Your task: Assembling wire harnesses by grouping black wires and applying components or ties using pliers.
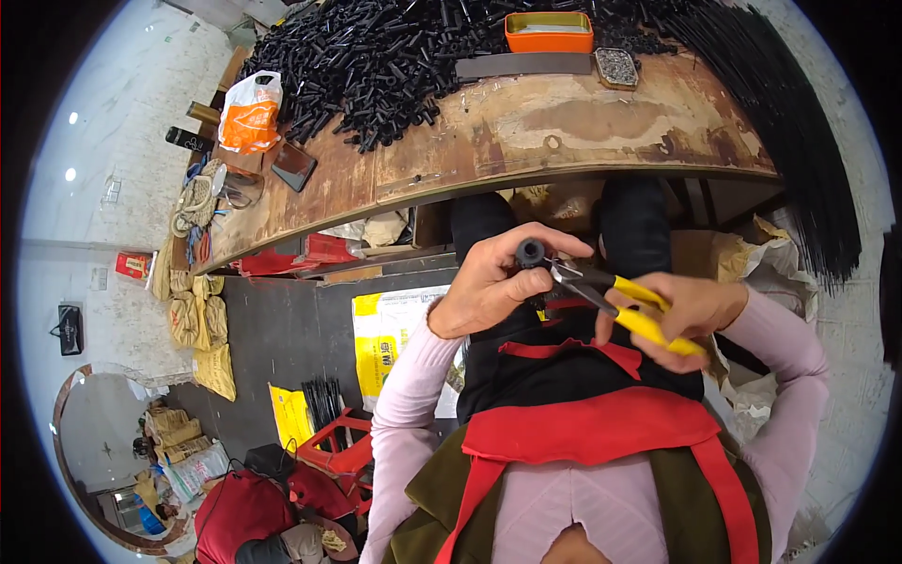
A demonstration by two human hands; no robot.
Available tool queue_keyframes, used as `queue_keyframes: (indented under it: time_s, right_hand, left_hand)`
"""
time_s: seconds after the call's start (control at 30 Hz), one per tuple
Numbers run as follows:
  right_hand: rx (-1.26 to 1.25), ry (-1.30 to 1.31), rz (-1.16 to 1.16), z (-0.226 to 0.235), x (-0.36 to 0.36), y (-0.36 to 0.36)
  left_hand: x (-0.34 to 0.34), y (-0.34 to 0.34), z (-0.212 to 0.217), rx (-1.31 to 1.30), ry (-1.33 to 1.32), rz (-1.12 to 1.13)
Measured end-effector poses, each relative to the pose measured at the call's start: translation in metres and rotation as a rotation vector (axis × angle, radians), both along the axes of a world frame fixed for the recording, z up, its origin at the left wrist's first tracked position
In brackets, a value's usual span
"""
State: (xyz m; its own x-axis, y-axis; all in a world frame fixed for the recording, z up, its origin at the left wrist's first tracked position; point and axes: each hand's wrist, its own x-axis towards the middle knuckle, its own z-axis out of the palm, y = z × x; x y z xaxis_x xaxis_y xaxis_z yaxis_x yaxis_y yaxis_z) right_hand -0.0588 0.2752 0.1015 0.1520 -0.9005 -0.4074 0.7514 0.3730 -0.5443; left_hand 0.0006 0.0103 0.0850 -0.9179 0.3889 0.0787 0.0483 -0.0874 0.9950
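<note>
Over my lap, my left hand [498, 283] is closed around a black tubular part [531, 252], its round hollow end facing up. Yellow-handled pliers [639, 324] are in my right hand [691, 315], fingers wrapped round the grips. The metal jaws of the pliers meet the side of the black part by my left fingertips. Whether the jaws grip anything is too small to tell. Ahead, a big pile of similar black parts [366, 70] covers the back and left of the wooden table [601, 117].
On the table are an orange tin [550, 36], a small tray of metal bits [616, 69], a phone [294, 166], a plastic bag [252, 113] and a glass mug [237, 186]. Long black rods [780, 103] hang over its right end. Another person [246, 512] is at lower left.
</note>
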Motion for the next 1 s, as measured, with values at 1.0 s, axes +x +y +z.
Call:
queue_keyframes:
  time_s: [1.0]
  right_hand:
    - [0.251, 1.344, -0.162, 0.017, 0.007, -0.017]
  left_hand:
    - [0.005, 0.007, -0.017, -0.224, 0.267, 0.183]
